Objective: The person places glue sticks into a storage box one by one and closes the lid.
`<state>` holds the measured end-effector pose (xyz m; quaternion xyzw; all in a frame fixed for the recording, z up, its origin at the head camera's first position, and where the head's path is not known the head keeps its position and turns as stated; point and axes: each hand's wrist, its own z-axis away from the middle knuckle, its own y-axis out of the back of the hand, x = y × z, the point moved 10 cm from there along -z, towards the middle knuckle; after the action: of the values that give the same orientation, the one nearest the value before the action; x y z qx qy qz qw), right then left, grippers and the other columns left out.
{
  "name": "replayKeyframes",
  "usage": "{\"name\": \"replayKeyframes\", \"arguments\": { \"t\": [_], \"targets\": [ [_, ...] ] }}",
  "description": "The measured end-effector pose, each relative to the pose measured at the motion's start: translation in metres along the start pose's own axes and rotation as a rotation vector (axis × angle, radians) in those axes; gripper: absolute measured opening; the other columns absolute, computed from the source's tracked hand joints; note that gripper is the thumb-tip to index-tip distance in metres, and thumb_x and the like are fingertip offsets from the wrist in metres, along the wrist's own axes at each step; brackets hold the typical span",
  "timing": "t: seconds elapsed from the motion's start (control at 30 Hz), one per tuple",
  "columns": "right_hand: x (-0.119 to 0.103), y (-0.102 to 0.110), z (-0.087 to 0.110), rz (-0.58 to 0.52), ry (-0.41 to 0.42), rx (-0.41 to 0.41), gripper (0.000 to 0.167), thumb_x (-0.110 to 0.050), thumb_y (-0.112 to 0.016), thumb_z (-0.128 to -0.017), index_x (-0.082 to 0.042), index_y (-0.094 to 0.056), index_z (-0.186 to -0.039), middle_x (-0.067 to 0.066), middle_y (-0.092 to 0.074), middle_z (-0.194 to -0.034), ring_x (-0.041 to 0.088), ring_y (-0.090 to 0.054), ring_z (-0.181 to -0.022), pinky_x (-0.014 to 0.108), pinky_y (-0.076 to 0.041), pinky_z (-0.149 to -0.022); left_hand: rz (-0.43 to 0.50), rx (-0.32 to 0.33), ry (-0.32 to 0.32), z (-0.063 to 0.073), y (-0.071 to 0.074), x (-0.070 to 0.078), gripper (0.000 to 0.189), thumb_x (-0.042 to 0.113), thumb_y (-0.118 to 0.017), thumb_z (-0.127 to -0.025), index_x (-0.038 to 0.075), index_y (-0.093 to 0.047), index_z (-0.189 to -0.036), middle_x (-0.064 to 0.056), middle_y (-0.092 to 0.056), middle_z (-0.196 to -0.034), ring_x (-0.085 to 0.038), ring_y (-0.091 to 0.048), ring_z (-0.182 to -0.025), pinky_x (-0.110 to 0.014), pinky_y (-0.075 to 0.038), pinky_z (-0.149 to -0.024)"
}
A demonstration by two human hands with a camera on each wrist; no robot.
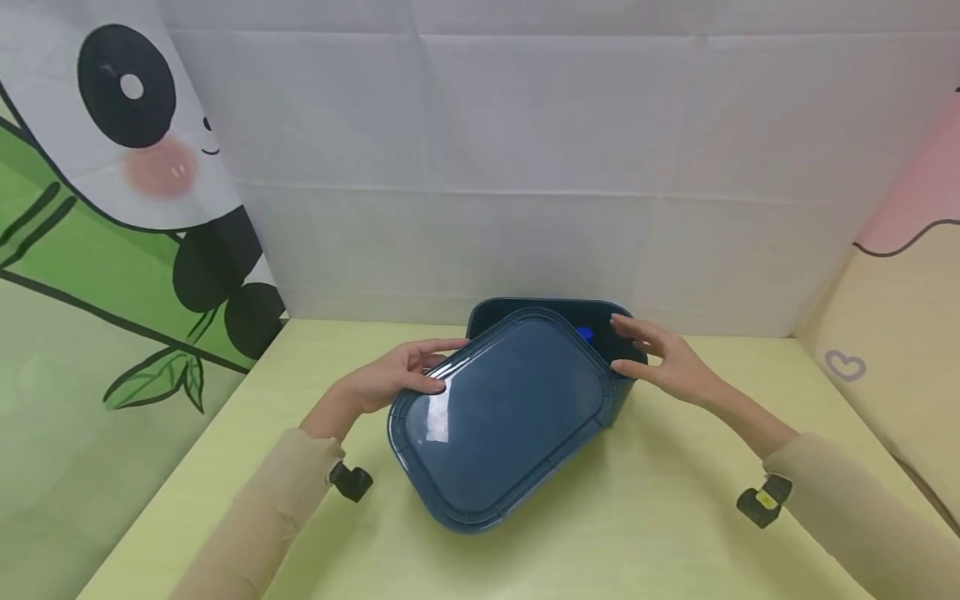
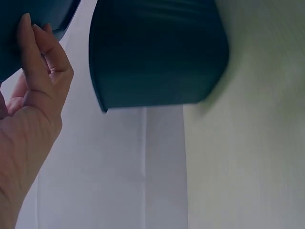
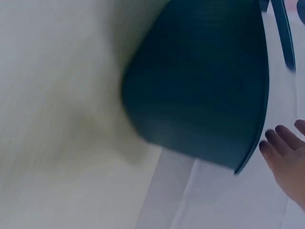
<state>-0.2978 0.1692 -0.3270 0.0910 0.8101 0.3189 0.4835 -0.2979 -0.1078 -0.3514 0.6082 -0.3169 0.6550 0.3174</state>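
A dark blue plastic lid [image 1: 510,408] is tilted in front of and partly over a dark blue box [image 1: 624,396]. My left hand [image 1: 382,379] grips the lid's left edge, thumb on top and fingers beneath. In the left wrist view the lid [image 2: 47,12] is clear of the box [image 2: 159,67]. With fingers loosely spread, my right hand [image 1: 675,367] is at the box's right rim; the right wrist view shows its fingertips [image 3: 267,145] beside that rim, holding nothing. A small bright blue thing [image 1: 584,333] shows inside the box; the lid hides the rest of the interior.
The box stands on a pale yellow table [image 1: 675,517], close to a white cloth backdrop [image 1: 480,125]. To the left hangs a cloth with a panda print [image 1: 127,192]. On the right is a cream and pink cloth side [image 1: 892,333]. Small black cameras [image 1: 351,481] are on both wrists.
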Motion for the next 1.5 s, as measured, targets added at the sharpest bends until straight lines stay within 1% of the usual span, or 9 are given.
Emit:
{"name": "replayKeyframes", "arguments": {
  "t": [0.23,0.43,0.57,0.8,0.93,1.1,1.27,1.37,1.5],
  "targets": [
    [-0.021,-0.033,0.001,-0.113,0.031,-0.131,0.076,-0.01,-0.066,-0.083,-0.01,-0.021,-0.144,0.021,-0.041,-0.134,0.035,-0.048,-0.115,0.036,-0.048,-0.085,-0.039,-0.066,-0.018,-0.017,-0.021,0.001,0.064,0.007,-0.062,-0.085,0.012,-0.032,-0.141,-0.01,-0.045,-0.131,-0.022,-0.053,-0.111,-0.038,-0.049,-0.085],
    [-0.02,-0.029,0.001,-0.133,0.022,-0.078,0.076,-0.005,-0.067,-0.081,-0.008,-0.024,-0.144,0.021,-0.051,-0.12,0.02,-0.055,-0.105,0.028,-0.05,-0.079,-0.037,-0.054,-0.023,-0.023,-0.025,0.002,0.064,0.004,-0.06,-0.086,0.009,-0.03,-0.142,-0.01,-0.048,-0.125,-0.023,-0.057,-0.105,-0.039,-0.049,-0.084],
    [-0.023,-0.021,0.001,-0.223,0.025,-0.014,0.071,-0.001,-0.063,-0.083,-0.008,-0.026,-0.143,0.02,-0.052,-0.112,0.008,-0.057,-0.097,0.028,-0.052,-0.075,-0.031,-0.008,-0.023,-0.022,-0.025,0.004,0.066,0.012,-0.065,-0.083,0.009,-0.032,-0.141,-0.01,-0.048,-0.126,-0.023,-0.057,-0.105,-0.04,-0.049,-0.085],
    [-0.037,-0.006,0.004,-0.378,0.019,0.1,0.062,0.001,-0.056,-0.088,-0.01,-0.029,-0.142,0.003,-0.051,-0.112,0.008,-0.059,-0.094,0.024,-0.053,-0.071,-0.006,0.148,-0.068,0.007,-0.016,0.0,0.067,0.005,-0.066,-0.082,0.004,-0.031,-0.139,-0.005,-0.049,-0.127,-0.018,-0.054,-0.109,-0.035,-0.049,-0.086],
    [-0.038,0.005,0.009,-0.413,-0.003,0.215,0.06,0.003,-0.054,-0.088,-0.011,-0.031,-0.142,-0.002,-0.053,-0.108,0.006,-0.06,-0.09,0.021,-0.052,-0.068,-0.055,0.265,-0.173,0.025,-0.014,0.006,0.064,-0.002,-0.061,-0.084,0.0,-0.028,-0.139,-0.001,-0.056,-0.117,-0.015,-0.058,-0.102,-0.032,-0.05,-0.083],
    [-0.048,0.006,0.013,-0.299,0.083,0.259,0.068,0.008,-0.056,-0.085,-0.011,-0.027,-0.143,-0.002,-0.052,-0.109,0.004,-0.057,-0.093,0.018,-0.051,-0.072,-0.141,0.407,-0.369,0.04,-0.013,0.031,0.057,-0.006,-0.06,-0.083,0.001,-0.038,-0.134,0.004,-0.06,-0.113,-0.013,-0.06,-0.098,-0.03,-0.052,-0.077],
    [-0.06,0.001,0.016,-0.296,0.161,0.209,0.075,0.012,-0.058,-0.082,-0.01,-0.022,-0.144,-0.004,-0.05,-0.119,0.005,-0.056,-0.1,0.022,-0.051,-0.076,-0.2,0.412,-0.433,0.046,-0.019,0.047,0.052,-0.007,-0.06,-0.082,0.01,-0.047,-0.13,0.004,-0.062,-0.11,-0.013,-0.061,-0.095,-0.029,-0.053,-0.075],
    [-0.063,0.002,0.02,-0.367,0.159,0.199,0.066,0.013,-0.056,-0.082,-0.007,-0.029,-0.139,-0.006,-0.055,-0.111,0.006,-0.059,-0.094,0.023,-0.052,-0.074,-0.205,0.391,-0.435,0.048,-0.02,0.048,0.051,-0.007,-0.058,-0.083,0.013,-0.05,-0.129,0.005,-0.063,-0.109,-0.013,-0.061,-0.094,-0.028,-0.053,-0.075],
    [-0.067,0.003,0.024,-0.401,0.176,0.195,0.051,0.014,-0.055,-0.082,-0.005,-0.041,-0.127,-0.004,-0.059,-0.099,0.009,-0.063,-0.085,0.023,-0.053,-0.07,-0.265,0.43,-0.472,0.054,-0.021,0.053,0.05,-0.008,-0.06,-0.082,0.014,-0.054,-0.126,0.008,-0.064,-0.108,-0.012,-0.063,-0.093,-0.028,-0.053,-0.074]
  ]
}}
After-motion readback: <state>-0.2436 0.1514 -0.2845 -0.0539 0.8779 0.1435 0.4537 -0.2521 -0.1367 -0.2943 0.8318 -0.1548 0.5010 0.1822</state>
